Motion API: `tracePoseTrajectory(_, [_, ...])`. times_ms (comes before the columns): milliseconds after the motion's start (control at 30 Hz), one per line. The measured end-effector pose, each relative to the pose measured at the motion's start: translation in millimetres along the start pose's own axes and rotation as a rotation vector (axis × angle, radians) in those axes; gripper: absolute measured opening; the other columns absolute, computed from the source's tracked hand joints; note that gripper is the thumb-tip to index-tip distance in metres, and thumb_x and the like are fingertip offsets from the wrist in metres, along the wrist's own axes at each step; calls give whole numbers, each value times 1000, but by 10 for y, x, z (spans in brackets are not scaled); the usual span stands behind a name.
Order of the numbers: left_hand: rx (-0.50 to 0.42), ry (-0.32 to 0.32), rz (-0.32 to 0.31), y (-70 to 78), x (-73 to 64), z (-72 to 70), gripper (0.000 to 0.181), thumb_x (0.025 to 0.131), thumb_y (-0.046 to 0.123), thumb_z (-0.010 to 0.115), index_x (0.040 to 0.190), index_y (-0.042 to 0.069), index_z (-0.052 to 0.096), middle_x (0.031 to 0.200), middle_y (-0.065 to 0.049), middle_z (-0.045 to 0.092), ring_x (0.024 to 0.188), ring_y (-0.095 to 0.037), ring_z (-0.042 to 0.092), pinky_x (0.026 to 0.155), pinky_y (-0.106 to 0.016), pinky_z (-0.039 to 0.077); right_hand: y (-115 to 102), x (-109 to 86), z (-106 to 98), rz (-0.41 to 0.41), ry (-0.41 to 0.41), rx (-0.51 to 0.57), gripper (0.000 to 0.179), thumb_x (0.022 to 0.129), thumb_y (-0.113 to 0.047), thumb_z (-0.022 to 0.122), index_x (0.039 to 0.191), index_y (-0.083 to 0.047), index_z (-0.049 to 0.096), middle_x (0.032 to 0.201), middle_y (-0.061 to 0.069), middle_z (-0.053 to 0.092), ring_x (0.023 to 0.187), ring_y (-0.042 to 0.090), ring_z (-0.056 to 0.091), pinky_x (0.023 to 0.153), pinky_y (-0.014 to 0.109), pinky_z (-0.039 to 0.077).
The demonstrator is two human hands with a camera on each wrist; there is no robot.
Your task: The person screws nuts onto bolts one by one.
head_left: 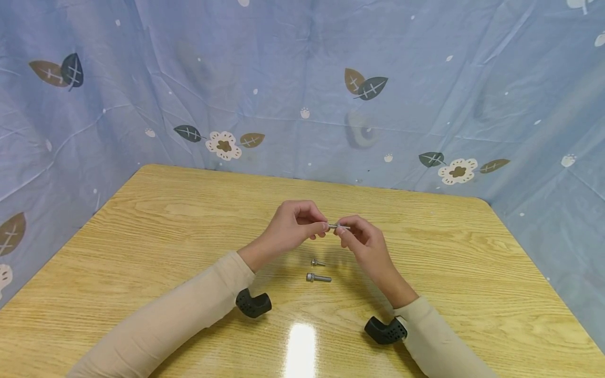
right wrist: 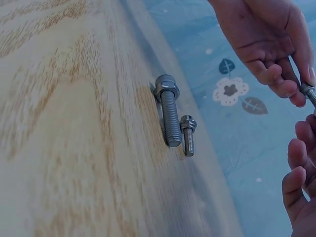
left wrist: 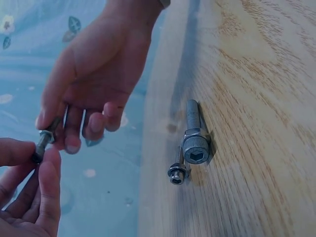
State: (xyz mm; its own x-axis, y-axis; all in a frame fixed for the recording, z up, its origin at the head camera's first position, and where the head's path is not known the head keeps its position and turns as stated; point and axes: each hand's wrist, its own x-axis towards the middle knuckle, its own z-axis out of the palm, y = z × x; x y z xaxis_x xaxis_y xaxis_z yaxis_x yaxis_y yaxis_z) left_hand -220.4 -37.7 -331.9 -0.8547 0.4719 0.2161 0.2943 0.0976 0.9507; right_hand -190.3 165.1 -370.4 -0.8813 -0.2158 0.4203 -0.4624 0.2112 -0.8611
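Observation:
Above the table, my left hand (head_left: 294, 223) pinches the head end of a metal bolt (head_left: 333, 226) between thumb and fingers. At the bolt's other end my right hand (head_left: 368, 245) has thumb and fingertip on a hex nut (left wrist: 47, 136), which sits on the shank. The bolt lies roughly level between both hands, its threaded tip showing past the right fingers in the head view. Nearer me on the table lie a large socket-head bolt (head_left: 319, 277) and a smaller bolt (head_left: 318, 262), side by side, each with a nut up by its head.
The wood-grain table (head_left: 189, 220) runs back to a blue patterned curtain (head_left: 293, 68) that hangs behind it and along both sides. Black perforated wrist mounts (head_left: 253, 303) stick out under both sleeves, low over the tabletop.

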Motion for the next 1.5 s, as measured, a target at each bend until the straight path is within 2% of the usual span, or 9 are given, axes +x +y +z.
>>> tracePoseTrajectory(133, [0, 8, -14, -3, -2, -2, 4, 90, 9, 67, 89, 7, 70, 87, -10, 70, 84, -38, 69, 74, -44, 58, -6, 3, 3, -16, 5, 11, 20, 97, -4, 54, 116, 1, 58, 99, 1, 59, 75, 18, 57, 64, 28, 49])
tracePoseTrajectory(233, [-4, 10, -23, -3, -3, -3, 4, 90, 10, 68, 89, 7, 70, 86, -10, 70, 84, -37, 69, 75, -45, 58, -10, 3, 1, -32, 27, 13, 23, 94, 0, 58, 117, -1, 58, 110, 1, 60, 83, 12, 63, 71, 24, 54])
tracePoseTrajectory(533, [-11, 6, -20, -3, 5, -4, 4, 90, 10, 68, 89, 6, 70, 86, -9, 71, 85, -41, 68, 73, -44, 58, -7, 7, -3, -37, 18, 23, 19, 95, -1, 58, 113, 4, 59, 105, -3, 61, 84, 12, 62, 72, 22, 53])
tracePoseTrajectory(767, [-9, 7, -17, -6, 6, 2, 4, 90, 9, 67, 89, 6, 70, 86, -10, 71, 85, -39, 68, 76, -51, 57, 0, 0, 3, -24, 5, 1, 15, 98, -4, 53, 109, 2, 61, 94, 2, 60, 70, 17, 53, 64, 31, 49])
tracePoseTrajectory(900, [4, 11, -16, -1, 5, -1, 4, 90, 9, 67, 89, 7, 70, 86, -10, 70, 84, -38, 69, 73, -43, 59, -13, 5, 6, -24, 0, 8, 20, 97, -3, 55, 116, 3, 58, 104, 3, 60, 77, 15, 59, 68, 25, 52])
tracePoseTrajectory(1000, [4, 12, -23, 1, 5, -2, 4, 90, 10, 68, 89, 7, 70, 86, -10, 70, 84, -37, 69, 74, -44, 58, -14, 10, 5, -37, 11, 11, 24, 94, 0, 57, 118, 2, 57, 112, 0, 59, 87, 11, 62, 74, 22, 54])
tracePoseTrajectory(1233, [4, 1, -14, -5, 3, 1, 4, 91, 9, 67, 89, 8, 70, 88, -14, 71, 75, -17, 69, 77, -52, 57, 9, 10, 9, -64, 28, 17, 19, 94, 1, 58, 113, 2, 60, 106, -2, 61, 86, 14, 64, 73, 22, 54])
tracePoseTrajectory(1367, [-3, -2, -6, -1, -1, -1, 4, 90, 9, 67, 89, 7, 70, 90, -19, 70, 74, -17, 70, 77, -54, 56, 9, 7, 5, -58, 13, 18, 16, 96, -1, 55, 111, 3, 60, 101, -3, 61, 75, 13, 57, 67, 28, 51])
tracePoseTrajectory(1500, [-11, -2, -6, 4, -2, 2, 5, 90, 10, 68, 89, 5, 70, 89, -18, 70, 74, -18, 70, 77, -53, 56, 2, 3, -2, -29, 4, 2, 15, 99, -6, 52, 108, 2, 62, 88, -3, 58, 69, 20, 51, 61, 32, 45])
